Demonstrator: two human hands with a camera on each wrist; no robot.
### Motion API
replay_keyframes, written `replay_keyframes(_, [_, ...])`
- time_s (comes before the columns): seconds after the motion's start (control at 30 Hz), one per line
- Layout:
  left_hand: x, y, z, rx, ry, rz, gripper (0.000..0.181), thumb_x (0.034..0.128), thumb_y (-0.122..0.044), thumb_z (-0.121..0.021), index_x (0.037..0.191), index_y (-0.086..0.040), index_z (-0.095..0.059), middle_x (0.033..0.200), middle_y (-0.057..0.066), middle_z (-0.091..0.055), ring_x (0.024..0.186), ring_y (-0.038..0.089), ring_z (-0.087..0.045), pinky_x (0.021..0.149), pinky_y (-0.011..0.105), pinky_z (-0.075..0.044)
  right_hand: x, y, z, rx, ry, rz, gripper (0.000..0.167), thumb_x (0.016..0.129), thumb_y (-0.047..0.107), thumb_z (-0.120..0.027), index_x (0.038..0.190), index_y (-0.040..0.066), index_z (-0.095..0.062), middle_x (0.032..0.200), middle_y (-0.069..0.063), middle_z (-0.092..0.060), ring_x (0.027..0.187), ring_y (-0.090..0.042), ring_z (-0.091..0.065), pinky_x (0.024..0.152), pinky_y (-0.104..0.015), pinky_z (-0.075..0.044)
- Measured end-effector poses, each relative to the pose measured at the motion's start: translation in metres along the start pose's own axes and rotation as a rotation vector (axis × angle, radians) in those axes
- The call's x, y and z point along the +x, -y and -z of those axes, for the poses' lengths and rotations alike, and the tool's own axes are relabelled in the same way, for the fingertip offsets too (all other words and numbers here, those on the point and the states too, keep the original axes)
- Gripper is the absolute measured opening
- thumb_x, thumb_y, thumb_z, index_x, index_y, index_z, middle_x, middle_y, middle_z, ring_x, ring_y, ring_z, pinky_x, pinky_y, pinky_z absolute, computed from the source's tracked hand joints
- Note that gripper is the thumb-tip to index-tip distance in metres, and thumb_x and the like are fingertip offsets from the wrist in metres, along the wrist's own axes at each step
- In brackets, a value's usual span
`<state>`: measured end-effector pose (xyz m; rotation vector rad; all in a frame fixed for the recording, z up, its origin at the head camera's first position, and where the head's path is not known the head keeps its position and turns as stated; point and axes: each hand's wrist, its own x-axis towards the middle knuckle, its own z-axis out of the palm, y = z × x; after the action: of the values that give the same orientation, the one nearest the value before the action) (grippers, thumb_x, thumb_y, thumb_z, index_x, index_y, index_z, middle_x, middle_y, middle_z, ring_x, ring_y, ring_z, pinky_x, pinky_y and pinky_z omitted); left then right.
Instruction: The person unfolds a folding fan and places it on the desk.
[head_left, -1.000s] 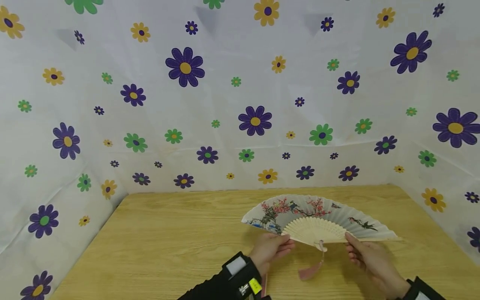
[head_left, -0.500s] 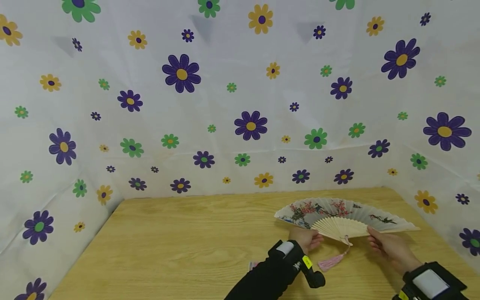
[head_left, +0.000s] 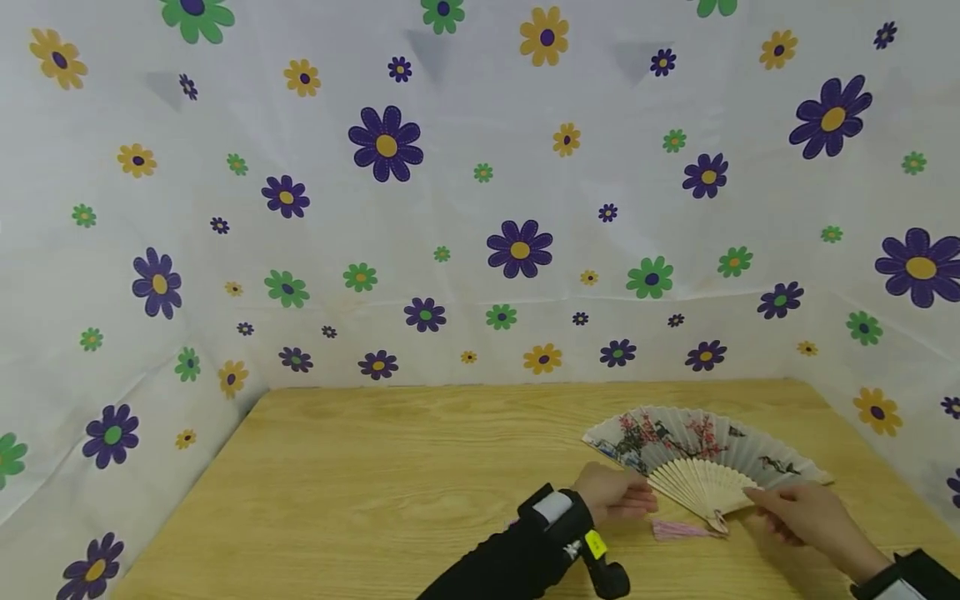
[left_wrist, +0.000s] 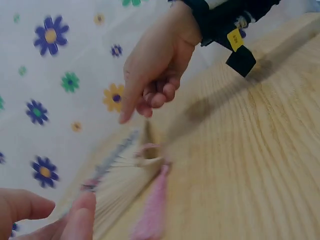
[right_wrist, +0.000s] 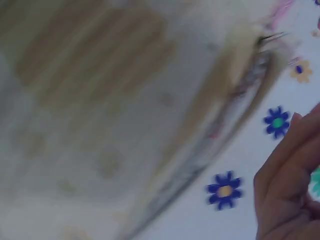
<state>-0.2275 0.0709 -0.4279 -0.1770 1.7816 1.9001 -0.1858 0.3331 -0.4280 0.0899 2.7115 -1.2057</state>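
A folding fan lies spread on the wooden table, its pale leaf painted with pink blossoms and birds. From its pivot a pink tassel trails to the left. Beside the fan's left edge is my left hand, its fingers extended. At the right edge is my right hand; the left wrist view shows its index finger pointing down, apart from the fan, with the other fingers loosely bent. Thumb and fingers of the left hand are spread there too. The right wrist view is blurred, with the fan seen edge-on.
A flower-printed white sheet hangs behind and at both sides of the wooden table. A small pinkish object shows partly behind the left forearm. Both wrists wear black straps with devices.
Both hands held the spread fan by its edges, carried it rightward and lowered it. Now it lies on the table, and the hands have let go.
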Motion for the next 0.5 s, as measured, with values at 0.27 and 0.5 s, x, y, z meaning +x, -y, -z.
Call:
replay_keyframes(0.27, [-0.069,-0.026,0.124,0.061,0.044,-0.130,0.036,0.1069,-0.013,-0.057,0.130,0.014,-0.063,0.089,0.000,-0.075,0.076,0.003,-0.071,0.077,0.018,-0.061,-0.011,0.096,-0.076,-0.522,0.035,1.171,0.014,0.084,0.010,-0.085,0.095,0.011,-0.075,0.090,0.004,-0.072,0.080,-0.003,-0.066,0.067,-0.016,-0.053])
replay_keyframes(0.5, [-0.115,-0.001,0.191,0.075,0.023,-0.090,0.038,0.1082,-0.016,-0.055,0.129,0.014,-0.063,0.087,-0.002,-0.075,0.079,0.003,-0.073,0.075,0.016,-0.060,0.013,0.108,-0.177,-0.617,0.395,1.501,0.038,0.109,0.034,-0.053,0.142,0.016,-0.062,0.132,0.003,-0.069,0.121,-0.006,-0.062,0.099,-0.017,-0.049])
